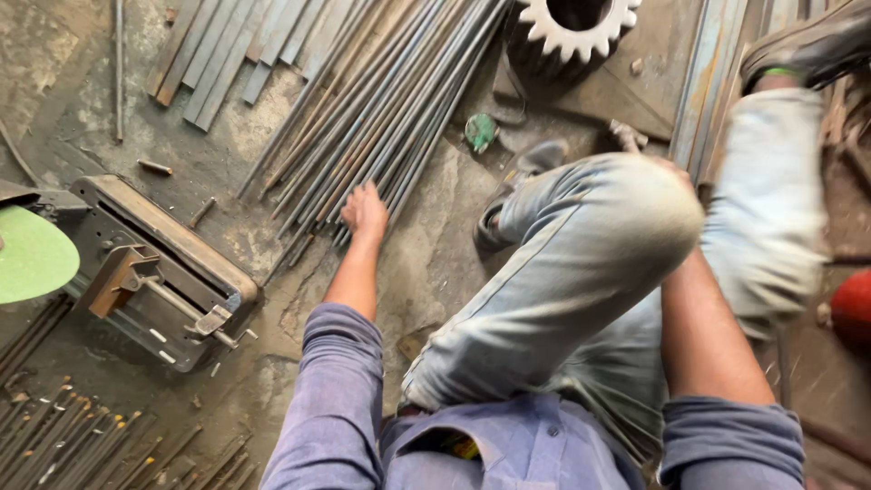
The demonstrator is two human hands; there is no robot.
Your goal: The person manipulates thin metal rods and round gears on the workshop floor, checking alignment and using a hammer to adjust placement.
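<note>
I squat on a dirty workshop floor. My left hand (pixel 364 211) reaches forward and rests on the near ends of a bundle of long thin steel rods (pixel 390 109) that lie slanting across the floor; its fingers curl over the rod ends. My right forearm (pixel 703 336) runs up behind my right knee (pixel 626 218), and the right hand itself is hidden behind the knee. My left foot in a dark sandal (pixel 513 195) stands just right of the rod ends.
A metal cut-off machine base with a vise (pixel 159 272) and a green disc guard (pixel 32 254) sits at left. Flat steel strips (pixel 227 50) lie at top left, cut rod pieces (pixel 82 445) at bottom left, a large gear (pixel 572 27) at top, angle bars (pixel 712 82) at right.
</note>
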